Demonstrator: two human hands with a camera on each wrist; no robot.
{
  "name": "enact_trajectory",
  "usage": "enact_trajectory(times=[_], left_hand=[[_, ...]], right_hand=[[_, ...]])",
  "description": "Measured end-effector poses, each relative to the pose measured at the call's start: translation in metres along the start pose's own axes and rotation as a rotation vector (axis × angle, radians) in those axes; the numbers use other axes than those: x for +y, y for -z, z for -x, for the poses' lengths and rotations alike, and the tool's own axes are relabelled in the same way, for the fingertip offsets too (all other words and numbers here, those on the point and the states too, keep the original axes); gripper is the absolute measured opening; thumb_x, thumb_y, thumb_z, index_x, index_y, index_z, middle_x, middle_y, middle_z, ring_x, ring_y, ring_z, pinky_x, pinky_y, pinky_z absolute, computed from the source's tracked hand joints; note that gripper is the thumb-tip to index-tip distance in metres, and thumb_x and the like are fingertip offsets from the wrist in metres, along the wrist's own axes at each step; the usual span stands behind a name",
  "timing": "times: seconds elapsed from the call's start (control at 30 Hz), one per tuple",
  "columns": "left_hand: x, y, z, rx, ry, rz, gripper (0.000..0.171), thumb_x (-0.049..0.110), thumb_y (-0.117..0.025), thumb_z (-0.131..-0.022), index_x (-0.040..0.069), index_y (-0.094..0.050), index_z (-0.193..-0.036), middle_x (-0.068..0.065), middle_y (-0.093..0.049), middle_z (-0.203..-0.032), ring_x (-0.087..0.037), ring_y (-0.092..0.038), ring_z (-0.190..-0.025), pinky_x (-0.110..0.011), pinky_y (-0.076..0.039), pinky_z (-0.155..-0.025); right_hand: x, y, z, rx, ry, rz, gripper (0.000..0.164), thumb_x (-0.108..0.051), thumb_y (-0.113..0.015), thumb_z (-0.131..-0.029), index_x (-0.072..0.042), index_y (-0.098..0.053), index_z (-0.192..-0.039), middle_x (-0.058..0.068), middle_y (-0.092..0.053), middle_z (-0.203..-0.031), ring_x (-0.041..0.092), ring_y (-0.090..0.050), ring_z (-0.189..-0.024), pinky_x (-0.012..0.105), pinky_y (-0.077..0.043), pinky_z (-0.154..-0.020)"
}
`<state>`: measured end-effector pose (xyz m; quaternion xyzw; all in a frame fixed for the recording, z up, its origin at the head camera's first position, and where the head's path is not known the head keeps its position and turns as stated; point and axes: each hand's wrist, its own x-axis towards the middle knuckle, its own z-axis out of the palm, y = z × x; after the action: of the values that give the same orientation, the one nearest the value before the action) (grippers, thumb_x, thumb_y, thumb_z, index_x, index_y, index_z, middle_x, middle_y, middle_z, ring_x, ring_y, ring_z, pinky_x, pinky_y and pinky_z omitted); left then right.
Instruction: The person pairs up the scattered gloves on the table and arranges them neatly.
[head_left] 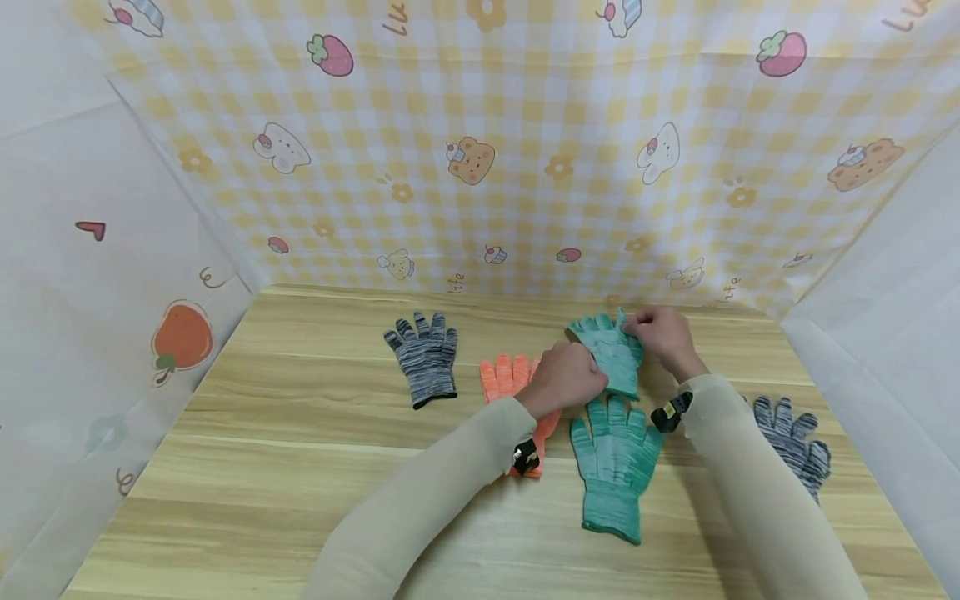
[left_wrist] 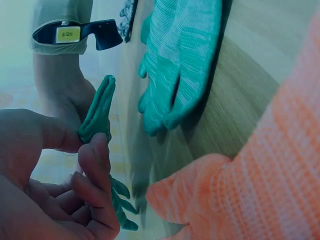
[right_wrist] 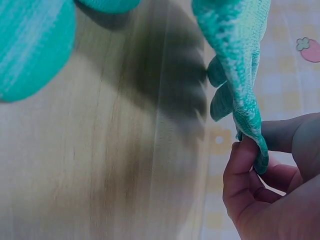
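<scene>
Both hands hold a green knit glove (head_left: pixel 619 360) above the table near its back edge. My left hand (head_left: pixel 566 377) pinches its left side; in the left wrist view a folded green edge (left_wrist: pixel 97 112) shows between thumb and finger. With thumb and fingertips, my right hand (right_wrist: pixel 272 172) pinches a finger end of the same glove (right_wrist: pixel 245 95). A second green glove (head_left: pixel 617 467) lies flat just in front, fingers pointing away. Under my left wrist an orange glove (head_left: pixel 504 379) lies partly hidden by the hand and sleeve.
A grey-black mottled glove (head_left: pixel 426 358) lies at the back left of the wooden table (head_left: pixel 300 433). Another grey glove (head_left: pixel 791 442) sits at the right, partly behind the right sleeve. A checked cloth (head_left: pixel 517 208) hangs along the table's back edge.
</scene>
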<state>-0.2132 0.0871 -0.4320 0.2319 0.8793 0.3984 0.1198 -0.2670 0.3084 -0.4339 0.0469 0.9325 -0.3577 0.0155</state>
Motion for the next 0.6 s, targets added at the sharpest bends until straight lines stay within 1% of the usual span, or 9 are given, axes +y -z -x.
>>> enact_trajectory(times=[0.17,0.37,0.47,0.6], left_hand=[[0.004,0.001,0.009,0.0,-0.048,0.03,0.056,0.003,-0.061,-0.099,0.019,-0.034,-0.052,0.009,-0.019,-0.047,-0.007,-0.01,-0.044,-0.024,-0.015,-0.044],[0.009,0.0,0.019,0.018,-0.079,0.068,0.052,0.002,-0.061,-0.096,0.019,-0.034,-0.054,0.01,-0.021,-0.047,-0.006,-0.016,-0.041,-0.022,-0.016,-0.044],[0.009,-0.001,0.025,0.036,-0.103,0.078,0.05,0.0,-0.06,-0.095,0.019,-0.033,-0.057,0.01,-0.019,-0.05,-0.005,-0.013,-0.045,-0.021,-0.015,-0.047],[0.01,-0.002,0.033,0.053,-0.132,0.063,0.049,0.001,-0.061,-0.096,0.019,-0.032,-0.06,0.01,-0.018,-0.052,-0.005,-0.01,-0.048,-0.021,-0.013,-0.049]], right_hand=[[-0.001,0.006,0.008,0.013,0.012,-0.001,0.032,-0.025,-0.066,-0.11,0.005,-0.075,-0.118,0.025,-0.071,-0.123,0.035,-0.062,-0.1,0.038,-0.051,-0.075],[0.0,0.012,0.02,0.046,0.069,-0.003,0.03,-0.024,-0.068,-0.109,0.005,-0.076,-0.113,0.022,-0.074,-0.112,0.029,-0.062,-0.088,0.035,-0.05,-0.068],[0.0,0.014,0.027,0.067,0.088,-0.017,0.029,-0.023,-0.069,-0.109,0.005,-0.077,-0.112,0.021,-0.074,-0.108,0.027,-0.061,-0.085,0.033,-0.05,-0.066],[0.0,0.017,0.039,0.083,0.1,-0.023,0.032,-0.025,-0.07,-0.109,0.006,-0.076,-0.113,0.02,-0.073,-0.108,0.026,-0.061,-0.087,0.031,-0.05,-0.067]])
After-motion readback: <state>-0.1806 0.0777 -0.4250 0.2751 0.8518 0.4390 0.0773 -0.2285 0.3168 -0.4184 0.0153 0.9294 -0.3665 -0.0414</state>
